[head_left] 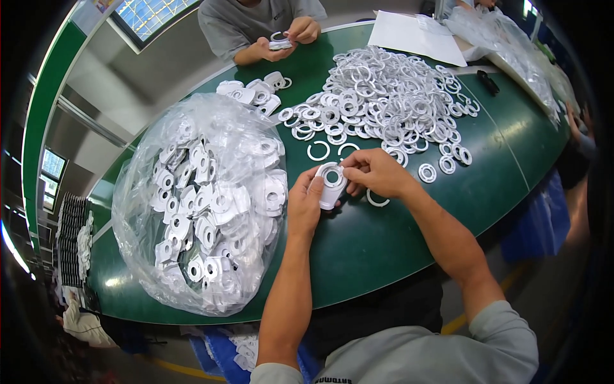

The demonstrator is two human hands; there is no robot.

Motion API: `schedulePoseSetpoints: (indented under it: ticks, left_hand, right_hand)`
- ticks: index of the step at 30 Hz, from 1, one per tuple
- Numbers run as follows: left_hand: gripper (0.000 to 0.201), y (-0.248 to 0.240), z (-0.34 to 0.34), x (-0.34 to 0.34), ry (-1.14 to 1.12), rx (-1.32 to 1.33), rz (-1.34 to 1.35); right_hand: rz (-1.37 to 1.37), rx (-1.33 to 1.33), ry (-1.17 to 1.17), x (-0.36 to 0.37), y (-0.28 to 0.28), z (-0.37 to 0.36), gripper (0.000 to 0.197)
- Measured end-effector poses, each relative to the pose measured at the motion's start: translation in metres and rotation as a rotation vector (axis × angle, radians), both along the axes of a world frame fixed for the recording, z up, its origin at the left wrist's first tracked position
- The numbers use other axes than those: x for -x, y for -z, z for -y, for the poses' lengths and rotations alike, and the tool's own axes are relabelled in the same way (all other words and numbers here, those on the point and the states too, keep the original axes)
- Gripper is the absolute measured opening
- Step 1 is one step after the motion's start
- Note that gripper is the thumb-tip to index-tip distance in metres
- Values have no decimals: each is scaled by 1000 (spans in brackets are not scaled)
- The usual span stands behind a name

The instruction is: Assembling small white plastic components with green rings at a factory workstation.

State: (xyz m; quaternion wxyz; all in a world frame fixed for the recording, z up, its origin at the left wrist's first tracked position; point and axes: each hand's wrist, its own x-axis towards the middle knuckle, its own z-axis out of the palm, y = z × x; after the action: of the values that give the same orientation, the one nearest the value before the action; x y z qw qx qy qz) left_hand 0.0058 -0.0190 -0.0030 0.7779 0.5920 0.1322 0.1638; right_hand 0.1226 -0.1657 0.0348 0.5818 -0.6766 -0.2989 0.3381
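Observation:
A white plastic part (pixel 332 182) with a round ring-shaped end and a flat tab is held up over the green table. My left hand (pixel 306 200) is closed around its left side, thumb on the face. At its upper right edge, my right hand (pixel 376 173) pinches close to the ring end, fingers curled; whether a separate ring is between those fingertips is hidden. Just beyond my hands lies an open white C-shaped ring (pixel 318 151). Another white C-shaped ring (pixel 377 200) rests under my right wrist.
A big clear plastic bag (pixel 137 237) of similar white parts lies at left. Loose white rings (pixel 390 96) are heaped at the far right, near a white sheet (pixel 416 38). Across the green table (pixel 384 243), a person (pixel 256 29) handles a similar part beside a small pile (pixel 256 93).

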Motion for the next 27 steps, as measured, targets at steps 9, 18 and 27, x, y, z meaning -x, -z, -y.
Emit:
schedulePoseSetpoints:
  ticks: [9,18,27]
  left_hand:
    - [23,14,-7,6,-76,126,51]
    - [11,-5,9,8,-115,-174,67]
    - [10,-1,6,14,-203,-299,113]
  right_hand:
    - [978,-138,89,26,15,-12,32]
    - [670,-127,178,26,10,-11,13]
    - [941,-103,223,39,9,-15,17]
